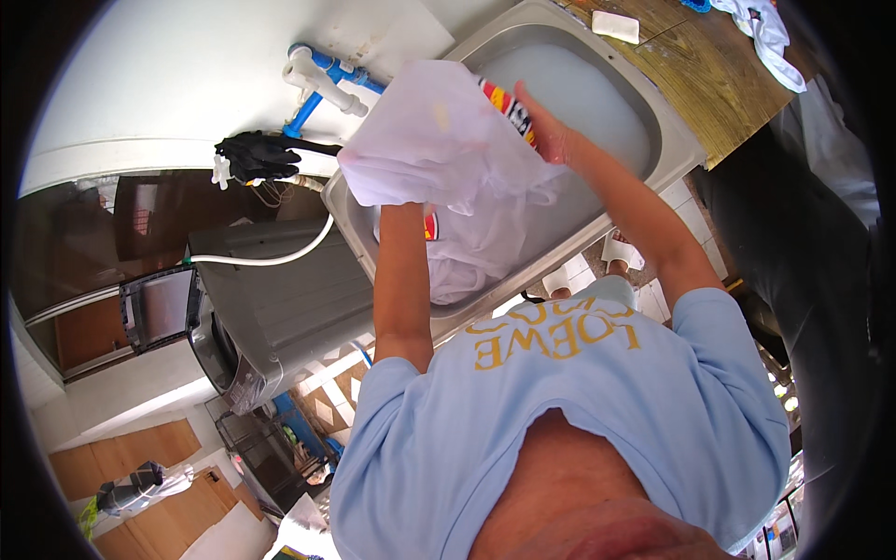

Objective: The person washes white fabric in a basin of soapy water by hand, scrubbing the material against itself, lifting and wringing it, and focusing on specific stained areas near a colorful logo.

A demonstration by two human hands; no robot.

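A wet white garment (pixel 411 131) with a red, yellow and black printed patch (pixel 509 112) is raised over the metal sink (pixel 679 154). My left forearm (pixel 401 280) reaches up under the cloth, which covers the hand, so its fingers do not show. At the patch's right edge, my right hand (pixel 551 135) grips the garment with one finger pointing up. The lower part of the white cloth (pixel 467 257) hangs in bunched folds into the sink. Cloudy water (pixel 569 84) fills the far right of the basin.
A white soap bar (pixel 616 27) lies on the wooden counter (pixel 719 84) at right. Blue and white pipes (pixel 322 84) and a black cloth (pixel 257 156) are on the left. A grey washing machine (pixel 280 299) stands beside the sink, with a white hose (pixel 271 259) over it.
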